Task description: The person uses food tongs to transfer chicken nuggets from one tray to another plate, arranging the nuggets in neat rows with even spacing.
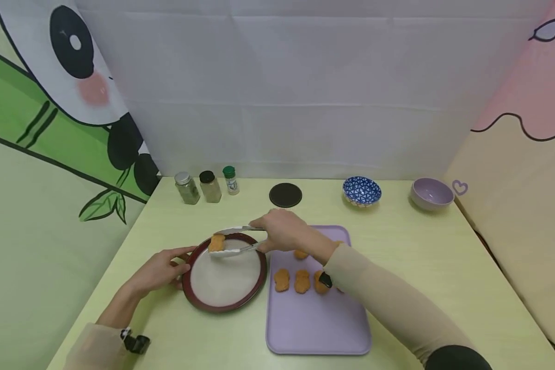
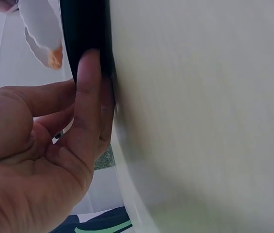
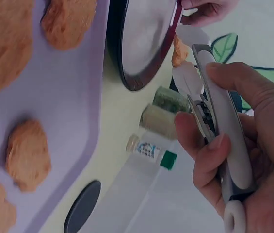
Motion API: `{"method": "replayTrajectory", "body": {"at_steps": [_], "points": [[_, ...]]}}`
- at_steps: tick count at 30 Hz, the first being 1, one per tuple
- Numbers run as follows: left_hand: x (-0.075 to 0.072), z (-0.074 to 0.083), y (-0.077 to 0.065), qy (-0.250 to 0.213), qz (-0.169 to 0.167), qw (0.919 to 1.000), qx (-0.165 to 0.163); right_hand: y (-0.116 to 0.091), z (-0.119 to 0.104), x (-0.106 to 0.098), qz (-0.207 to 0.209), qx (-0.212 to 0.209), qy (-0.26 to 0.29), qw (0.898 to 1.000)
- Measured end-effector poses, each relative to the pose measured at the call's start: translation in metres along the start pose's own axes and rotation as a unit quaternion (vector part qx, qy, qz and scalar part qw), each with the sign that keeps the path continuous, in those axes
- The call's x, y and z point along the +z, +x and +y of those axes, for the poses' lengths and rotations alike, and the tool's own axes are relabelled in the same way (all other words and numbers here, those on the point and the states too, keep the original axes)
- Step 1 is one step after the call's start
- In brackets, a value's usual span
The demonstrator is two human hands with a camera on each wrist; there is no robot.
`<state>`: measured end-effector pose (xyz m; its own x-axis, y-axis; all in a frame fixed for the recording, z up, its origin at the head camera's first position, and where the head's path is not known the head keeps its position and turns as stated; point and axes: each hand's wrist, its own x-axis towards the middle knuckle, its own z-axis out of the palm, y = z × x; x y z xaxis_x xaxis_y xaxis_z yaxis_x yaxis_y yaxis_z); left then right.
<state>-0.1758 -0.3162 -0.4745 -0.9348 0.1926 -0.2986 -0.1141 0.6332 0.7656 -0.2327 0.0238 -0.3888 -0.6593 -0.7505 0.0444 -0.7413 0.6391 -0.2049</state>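
With my right hand (image 1: 282, 228) I grip white-and-metal tongs (image 3: 224, 121). Between the tong tips is a golden nugget (image 1: 217, 243), above the far left part of a white plate (image 1: 226, 277) with a dark red rim. My left hand (image 1: 159, 270) holds that plate by its left edge, fingers (image 2: 89, 77) against the underside in the left wrist view. Right of the plate lies a lilac tray (image 1: 316, 329) with several more nuggets (image 1: 302, 281). My right forearm covers part of the tray and some of its nuggets in the head view.
Along the back of the table stand two spice jars (image 1: 210, 187), a green-capped shaker (image 1: 231, 181), a black round disc (image 1: 285, 195), a blue patterned bowl (image 1: 362, 191) and a purple bowl (image 1: 431, 194). A white curtain (image 1: 296, 92) hangs behind them.
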Motion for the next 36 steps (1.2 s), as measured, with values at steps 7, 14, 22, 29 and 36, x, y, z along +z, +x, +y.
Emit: {"method": "replayTrajectory", "body": {"at_steps": [7, 14, 22, 29, 36], "points": [[0.0, -0.002, 0.001, 0.002, -0.002, 0.9999, -0.01, 0.02, -0.017, 0.017, -0.011, -0.012, -0.022, 1.0], [0.001, -0.001, 0.0, 0.004, 0.001, 1.0, -0.008, 0.022, -0.021, 0.025, -0.009, -0.004, -0.02, 1.0], [0.0, 0.0, 0.0, 0.006, 0.002, 0.9999, -0.012, 0.015, -0.016, 0.023, 0.009, 0.011, 0.007, 1.0], [-0.002, -0.001, -0.002, 0.002, 0.008, 0.9998, -0.016, -0.035, 0.021, -0.02, 0.012, 0.031, 0.01, 0.999], [-0.001, 0.0, -0.001, 0.0, 0.002, 0.9999, -0.013, -0.11, 0.073, -0.045, -0.015, 0.066, 0.011, 0.998]]}}
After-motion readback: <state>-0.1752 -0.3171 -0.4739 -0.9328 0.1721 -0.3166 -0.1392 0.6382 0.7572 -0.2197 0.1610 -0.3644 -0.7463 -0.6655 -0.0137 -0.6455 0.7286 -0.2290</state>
